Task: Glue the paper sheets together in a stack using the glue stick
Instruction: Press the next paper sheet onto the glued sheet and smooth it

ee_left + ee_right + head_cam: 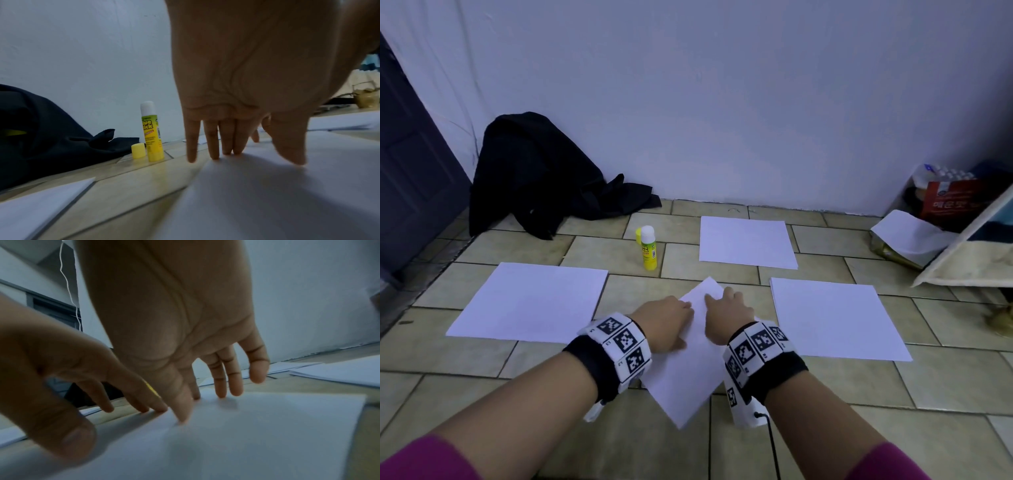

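The glue stick (152, 134) label reads partly "lue ick"; the red package (951, 202) bears Korean lettering.

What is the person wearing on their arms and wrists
Both arms are bare below magenta sleeves. Each wrist carries a black band topped with white blocks printed with black square markers: left wristband, right wristband. A thin black cable trails from the right one.

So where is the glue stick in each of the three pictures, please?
Head view: the glue stick stands upright on the floor, centre, between the left and far sheets.
Left wrist view: it is left of the fingers, its cap beside it.
Right wrist view: mostly hidden; only a yellow sliver behind the left hand.
Shared landmark: the middle sheet under both hands.
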A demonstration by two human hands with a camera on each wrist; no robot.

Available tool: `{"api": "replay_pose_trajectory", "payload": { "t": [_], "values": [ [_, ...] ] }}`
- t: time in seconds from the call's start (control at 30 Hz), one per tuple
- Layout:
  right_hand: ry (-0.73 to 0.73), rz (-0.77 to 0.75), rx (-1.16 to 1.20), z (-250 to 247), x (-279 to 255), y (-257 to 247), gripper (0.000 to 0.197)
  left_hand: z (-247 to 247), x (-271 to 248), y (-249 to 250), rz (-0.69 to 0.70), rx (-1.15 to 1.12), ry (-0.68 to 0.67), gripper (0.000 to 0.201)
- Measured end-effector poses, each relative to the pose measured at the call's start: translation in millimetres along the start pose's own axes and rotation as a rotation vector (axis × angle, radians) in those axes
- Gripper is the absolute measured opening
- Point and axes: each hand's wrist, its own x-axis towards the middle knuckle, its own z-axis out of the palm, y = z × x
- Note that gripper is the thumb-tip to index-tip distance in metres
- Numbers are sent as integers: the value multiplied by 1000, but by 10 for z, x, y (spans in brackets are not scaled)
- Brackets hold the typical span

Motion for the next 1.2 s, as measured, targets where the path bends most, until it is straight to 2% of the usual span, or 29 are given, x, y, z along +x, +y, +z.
{"api": "replay_pose_trajectory", "payload": {
  "t": [0.1,0.2,0.23,0.27,0.33,0.37,0.47,0.6,0.7,0.77,0.87,0.97,1.03,1.13,1.2],
  "values": [
    [-75,-88,67,26,-17,-105,70,-26,-62,-29,-24,-12,14,25],
    [-45,-214,13,37,-39,-221,71,-22,-89,-103,-93,-74,106,20],
    [-41,-247,-10,44,-36,-254,75,2,-102,-132,-135,-99,131,27],
    [-45,-268,-23,52,-30,-284,79,54,-102,-175,-183,-112,132,43],
    [-61,-292,-32,52,-15,-329,85,170,-106,-262,-268,-148,75,81],
    [-68,-307,-32,46,-10,-350,87,216,-111,-299,-289,-175,33,93],
    [-135,-402,-29,8,8,-421,89,283,-122,-369,-286,-184,-60,101],
    [-209,-476,-94,-49,68,-361,89,286,-115,-390,-279,-99,-77,99],
    [-209,-444,-59,-75,153,-152,83,288,-114,-391,-282,-73,-82,99],
    [-211,-382,-12,-100,219,-7,73,293,-119,-388,-283,-90,-83,99],
    [-219,-290,10,-136,299,188,69,295,-141,-391,-286,-114,-80,98],
    [-226,-256,25,-156,330,284,72,297,-148,-388,-285,-104,-81,98],
    [-209,-251,18,-158,309,240,83,296,-160,-390,-284,-86,-70,99],
    [-89,-151,19,-117,264,126,93,244,-195,-408,-285,-87,-86,102],
    [27,-44,-45,-102,177,52,79,176,-240,-408,-297,-66,-83,90]
  ]
}}
